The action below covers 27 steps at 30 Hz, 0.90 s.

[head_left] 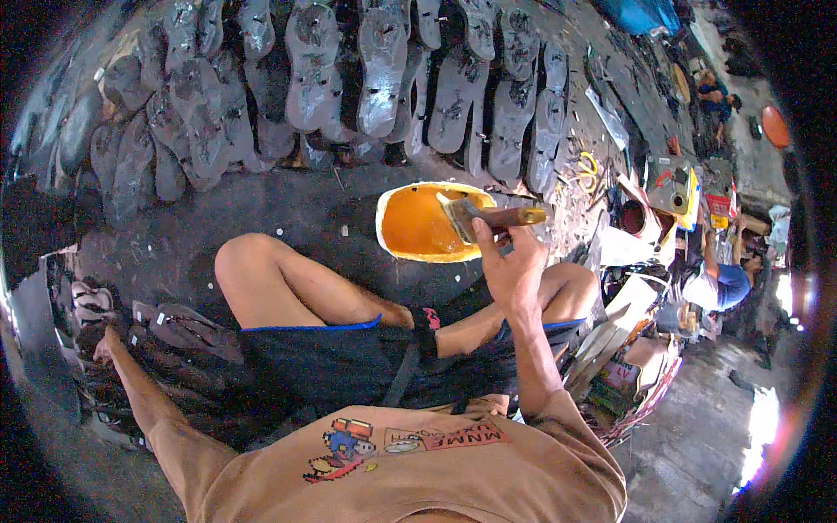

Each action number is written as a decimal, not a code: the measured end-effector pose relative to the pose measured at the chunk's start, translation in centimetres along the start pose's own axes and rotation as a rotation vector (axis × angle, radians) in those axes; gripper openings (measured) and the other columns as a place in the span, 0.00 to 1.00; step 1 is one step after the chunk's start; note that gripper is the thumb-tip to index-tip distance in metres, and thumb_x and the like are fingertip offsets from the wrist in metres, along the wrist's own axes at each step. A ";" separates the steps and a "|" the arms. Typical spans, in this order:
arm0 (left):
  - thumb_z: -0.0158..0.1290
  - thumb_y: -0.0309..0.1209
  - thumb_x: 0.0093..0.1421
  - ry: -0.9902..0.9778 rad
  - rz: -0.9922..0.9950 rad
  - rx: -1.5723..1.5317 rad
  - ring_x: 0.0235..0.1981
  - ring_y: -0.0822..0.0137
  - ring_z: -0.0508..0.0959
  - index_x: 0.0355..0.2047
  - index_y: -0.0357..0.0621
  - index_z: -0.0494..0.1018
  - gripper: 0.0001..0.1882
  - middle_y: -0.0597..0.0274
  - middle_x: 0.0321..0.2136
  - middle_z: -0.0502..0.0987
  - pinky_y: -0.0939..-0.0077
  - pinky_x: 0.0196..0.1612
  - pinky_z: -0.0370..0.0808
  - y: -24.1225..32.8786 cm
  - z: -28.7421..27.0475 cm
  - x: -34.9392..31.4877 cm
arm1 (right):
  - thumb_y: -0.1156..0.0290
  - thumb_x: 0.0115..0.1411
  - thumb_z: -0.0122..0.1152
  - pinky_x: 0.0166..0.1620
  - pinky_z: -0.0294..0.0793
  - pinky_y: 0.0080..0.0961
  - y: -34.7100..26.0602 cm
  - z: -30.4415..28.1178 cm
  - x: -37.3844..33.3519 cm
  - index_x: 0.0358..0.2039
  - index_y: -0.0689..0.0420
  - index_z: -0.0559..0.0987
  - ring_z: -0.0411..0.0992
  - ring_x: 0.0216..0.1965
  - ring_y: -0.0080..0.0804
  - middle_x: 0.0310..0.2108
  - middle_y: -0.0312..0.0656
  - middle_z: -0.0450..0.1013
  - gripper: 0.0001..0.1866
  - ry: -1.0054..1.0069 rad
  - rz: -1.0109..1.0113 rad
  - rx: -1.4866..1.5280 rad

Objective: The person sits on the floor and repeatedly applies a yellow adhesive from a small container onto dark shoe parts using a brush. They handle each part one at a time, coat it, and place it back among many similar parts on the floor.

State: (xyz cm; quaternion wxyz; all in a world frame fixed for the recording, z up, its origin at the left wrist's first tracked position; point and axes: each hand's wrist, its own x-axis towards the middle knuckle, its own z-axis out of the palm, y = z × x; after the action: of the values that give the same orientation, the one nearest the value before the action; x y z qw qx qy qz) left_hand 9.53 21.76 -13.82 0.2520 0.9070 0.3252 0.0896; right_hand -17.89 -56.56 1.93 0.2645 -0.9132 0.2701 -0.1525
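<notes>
My right hand (516,266) is closed around a flat paintbrush (521,216) with a wooden handle. The brush's bristles rest at the right side of an oval, cream-rimmed tub (382,228), over the amber, glue-like stuff inside. Far to the left, my left hand (105,345) reaches into a dark pile of footwear pieces beside my hip. Its fingers are small and partly hidden, so their grip does not show. Close to that hand lie a pale sandal-like piece (91,301) and a dark sole (187,331).
Rows of dark sandal soles (311,78) cover the far floor. Yellow-handled scissors (589,172) lie among scraps at the right, near a grey tin (670,185). Cardboard pieces (623,318) lie beside my right knee. Another person (722,286) sits farther right.
</notes>
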 end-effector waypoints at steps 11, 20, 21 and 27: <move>0.64 0.26 0.54 0.278 0.449 -0.232 0.55 0.51 0.73 0.62 0.38 0.66 0.35 0.52 0.55 0.72 0.57 0.61 0.71 14.1 -7.2 -24.8 | 0.67 0.64 0.65 0.40 0.76 0.32 4.6 -3.2 -0.5 0.43 0.63 0.81 0.75 0.32 0.29 0.33 0.42 0.82 0.13 0.260 0.217 0.309; 0.60 0.22 0.48 -0.409 0.819 0.126 0.67 0.44 0.61 0.63 0.45 0.70 0.38 0.45 0.61 0.69 0.52 0.69 0.55 20.3 -6.6 -50.7 | 0.64 0.61 0.66 0.44 0.76 0.33 6.4 -4.0 -5.1 0.40 0.62 0.83 0.76 0.35 0.26 0.31 0.49 0.81 0.13 -0.119 0.359 0.659; 0.61 0.22 0.50 -0.340 0.915 0.184 0.66 0.44 0.63 0.62 0.44 0.71 0.35 0.46 0.61 0.72 0.53 0.68 0.58 20.5 -6.5 -50.7 | 0.71 0.58 0.68 0.47 0.75 0.34 9.8 -3.2 -4.8 0.47 0.61 0.82 0.76 0.41 0.34 0.38 0.49 0.80 0.16 0.020 0.542 0.932; 0.55 0.35 0.65 -0.849 -0.126 -1.044 0.45 0.63 0.81 0.49 0.38 0.76 0.16 0.56 0.44 0.82 0.71 0.51 0.76 26.2 -6.2 -52.0 | 0.75 0.57 0.71 0.48 0.77 0.28 6.9 -6.4 0.2 0.50 0.63 0.80 0.76 0.44 0.33 0.43 0.42 0.79 0.20 0.234 0.398 1.058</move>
State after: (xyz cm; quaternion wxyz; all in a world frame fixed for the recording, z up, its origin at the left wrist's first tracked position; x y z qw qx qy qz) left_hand -18.33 -26.14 5.09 0.7678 0.6023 0.1644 -0.1442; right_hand -23.25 -64.14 3.23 0.6773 -0.5652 0.3510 -0.3142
